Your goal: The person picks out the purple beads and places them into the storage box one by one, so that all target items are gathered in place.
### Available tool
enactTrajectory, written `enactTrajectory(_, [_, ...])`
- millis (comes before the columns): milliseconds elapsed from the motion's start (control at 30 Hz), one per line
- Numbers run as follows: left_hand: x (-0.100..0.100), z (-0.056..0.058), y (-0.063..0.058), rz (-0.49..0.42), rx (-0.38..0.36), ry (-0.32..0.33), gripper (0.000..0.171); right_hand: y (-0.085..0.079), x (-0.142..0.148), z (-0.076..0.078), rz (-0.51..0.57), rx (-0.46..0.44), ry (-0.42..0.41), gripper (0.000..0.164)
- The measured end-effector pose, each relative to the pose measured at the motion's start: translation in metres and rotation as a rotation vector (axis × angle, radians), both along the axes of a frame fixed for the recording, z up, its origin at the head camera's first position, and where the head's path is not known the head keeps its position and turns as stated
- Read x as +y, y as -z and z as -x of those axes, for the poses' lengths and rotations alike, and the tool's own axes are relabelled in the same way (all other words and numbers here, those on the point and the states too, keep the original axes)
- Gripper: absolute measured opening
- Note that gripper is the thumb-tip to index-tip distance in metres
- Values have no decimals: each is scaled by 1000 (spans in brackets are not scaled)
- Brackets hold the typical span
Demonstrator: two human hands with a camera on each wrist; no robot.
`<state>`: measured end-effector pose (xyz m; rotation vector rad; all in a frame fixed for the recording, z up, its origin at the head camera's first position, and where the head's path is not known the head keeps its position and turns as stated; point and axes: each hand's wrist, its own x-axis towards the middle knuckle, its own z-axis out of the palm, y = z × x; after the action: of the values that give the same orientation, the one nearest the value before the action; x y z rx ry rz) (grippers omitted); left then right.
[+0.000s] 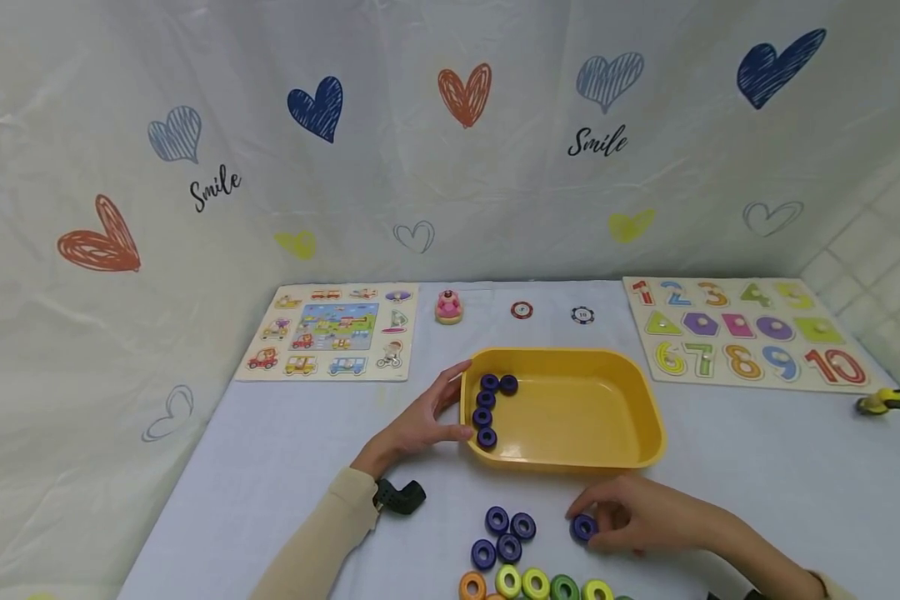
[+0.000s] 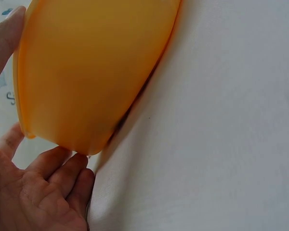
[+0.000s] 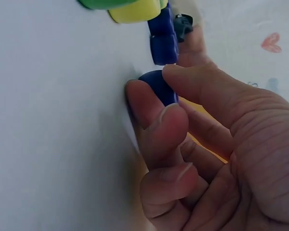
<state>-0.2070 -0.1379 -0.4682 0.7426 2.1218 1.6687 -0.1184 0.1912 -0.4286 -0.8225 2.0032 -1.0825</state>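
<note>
My left hand (image 1: 422, 421) holds the left end of a yellow plastic tray (image 1: 570, 417), its thumb and fingers spread around that end wall. The left wrist view has the fingers against the tray's outer side (image 2: 86, 86). Several dark blue rings (image 1: 482, 417) lie inside along the tray's left side. On the table in front of the tray, my right hand (image 1: 645, 510) pinches a dark blue ring (image 1: 574, 531) between thumb and fingers. The fingers partly cover this ring (image 3: 156, 83) in the right wrist view. To its left sit several more dark blue rings (image 1: 509, 558) in a cluster.
Yellow, green and orange rings, including a green ring (image 1: 565, 577), line the near edge of the head view. Behind the tray are a vehicle puzzle board (image 1: 270, 292), a pink figurine (image 1: 448, 308), two chips and a number puzzle board (image 1: 637, 287). A yellow-black toy (image 1: 881, 402) lies far right.
</note>
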Motion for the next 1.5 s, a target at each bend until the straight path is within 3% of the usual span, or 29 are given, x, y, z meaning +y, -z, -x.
enactTrajectory(133, [-1,0,-1,-17,18,15,87,2,2,-2,27,-32,15,28])
enactTrajectory(300, [0,0,0,-21,18,22,85,1,2,-4,18,-1,22,28])
enactTrajectory(500, [1,0,2,1,5,0,85,-17,1,-5,16,48,-14,29])
enactTrajectory(667, [0,-1,-5,-6,-3,21,87,-37,-3,2,5,100,-51,31])
enactTrajectory(867, [0,-8,-20,-34,-19,53,87,-57,-5,20,-19,141,-40,30])
enactTrajectory(1133, [1,-2,-1,-14,12,3,87,-70,-10,55,-99,184,21,32])
enactTrajectory(1500, [1,0,1,-16,4,31,88,-64,-20,98,-151,191,68,37])
